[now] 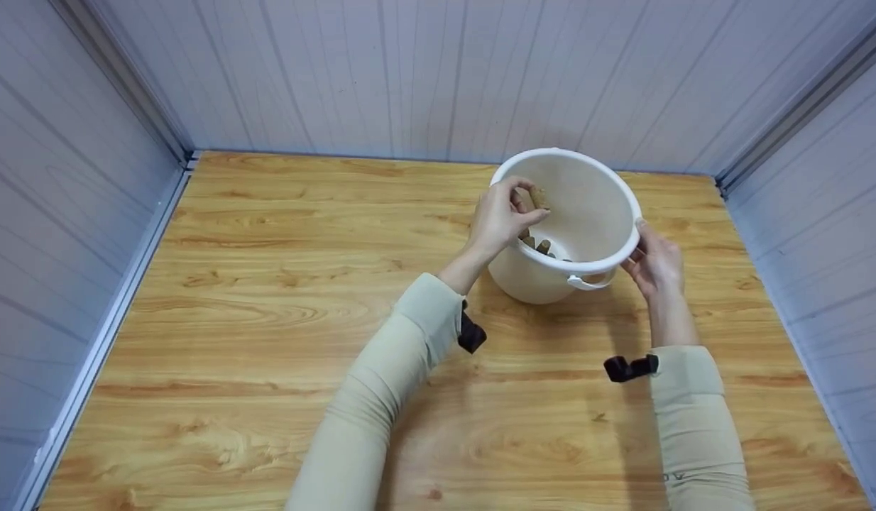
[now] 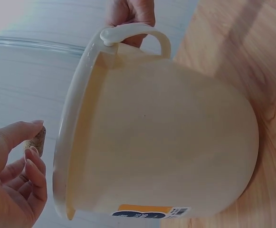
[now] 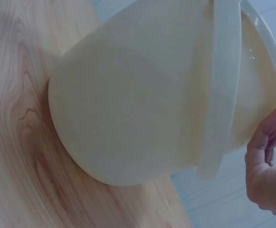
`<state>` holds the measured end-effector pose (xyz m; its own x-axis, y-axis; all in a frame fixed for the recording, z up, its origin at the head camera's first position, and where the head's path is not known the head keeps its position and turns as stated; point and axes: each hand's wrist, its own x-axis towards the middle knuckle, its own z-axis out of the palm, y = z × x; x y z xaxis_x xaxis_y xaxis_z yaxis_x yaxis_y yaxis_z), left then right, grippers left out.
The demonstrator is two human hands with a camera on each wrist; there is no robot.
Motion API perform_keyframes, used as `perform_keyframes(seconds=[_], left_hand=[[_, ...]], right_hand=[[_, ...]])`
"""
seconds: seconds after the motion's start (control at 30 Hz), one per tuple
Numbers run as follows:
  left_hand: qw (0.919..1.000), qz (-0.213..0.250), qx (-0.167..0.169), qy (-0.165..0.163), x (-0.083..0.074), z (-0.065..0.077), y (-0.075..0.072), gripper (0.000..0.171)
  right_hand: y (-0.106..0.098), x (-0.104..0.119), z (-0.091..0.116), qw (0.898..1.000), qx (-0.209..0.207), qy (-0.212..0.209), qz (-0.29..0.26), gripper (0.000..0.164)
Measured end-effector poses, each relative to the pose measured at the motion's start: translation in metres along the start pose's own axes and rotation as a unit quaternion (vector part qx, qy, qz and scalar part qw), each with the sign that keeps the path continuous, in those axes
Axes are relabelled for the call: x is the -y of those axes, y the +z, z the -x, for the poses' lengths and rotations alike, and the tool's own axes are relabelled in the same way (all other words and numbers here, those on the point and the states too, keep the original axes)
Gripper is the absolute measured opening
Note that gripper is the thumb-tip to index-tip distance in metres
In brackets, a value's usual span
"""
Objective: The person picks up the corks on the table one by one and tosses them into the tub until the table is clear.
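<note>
A cork [image 1: 538,197] is pinched between the thumb and fingers of my left hand [image 1: 496,216], over the left side of the bucket's mouth. In the left wrist view, the cork [image 2: 36,141] shows as a short brown cylinder beside the rim. The white bucket [image 1: 530,278] stands on the wooden table. Several more corks [image 1: 544,247] lie inside it, partly hidden by the near rim. At the bucket's right side, my right hand [image 1: 659,262] grips the rim, thumb on top and fingers beneath. The right wrist view shows curled fingers [image 3: 266,137] at the bucket's edge.
The bucket's handle [image 1: 591,284] hangs down at its front right. A printed label [image 2: 152,211] is on its outer side. Behind the bucket rises a pale panelled wall [image 1: 409,78], with more panels left and right. The wood-grained tabletop [image 1: 282,284] spreads around.
</note>
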<state>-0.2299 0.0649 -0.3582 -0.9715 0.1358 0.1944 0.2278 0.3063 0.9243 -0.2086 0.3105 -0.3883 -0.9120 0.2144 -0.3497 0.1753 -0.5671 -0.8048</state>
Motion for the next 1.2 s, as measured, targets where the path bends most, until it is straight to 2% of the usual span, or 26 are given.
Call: perform_keyframes(seconds=[0.4,0.63,0.83,1.2], left_hand=[[0.9994,-0.029,0.011,-0.013,-0.004,0.001,-0.001,0.039],[0.9998,-0.015,0.007,0.007,-0.006,0.006,-0.002,0.034],[0.9998,-0.016,-0.001,0.013,-0.005,0.011,-0.005,0.032],[0.9989,-0.024,-0.010,0.039,0.007,0.030,-0.017,0.030]], right_hand=[[-0.003,-0.002,0.001,1.000,-0.001,-0.007,0.002,0.016],[-0.005,0.000,0.003,1.000,-0.015,-0.003,0.003,0.019],[-0.006,0.000,0.003,1.000,-0.007,-0.005,0.003,0.018],[-0.007,0.001,0.003,1.000,0.010,-0.004,0.026,0.016]])
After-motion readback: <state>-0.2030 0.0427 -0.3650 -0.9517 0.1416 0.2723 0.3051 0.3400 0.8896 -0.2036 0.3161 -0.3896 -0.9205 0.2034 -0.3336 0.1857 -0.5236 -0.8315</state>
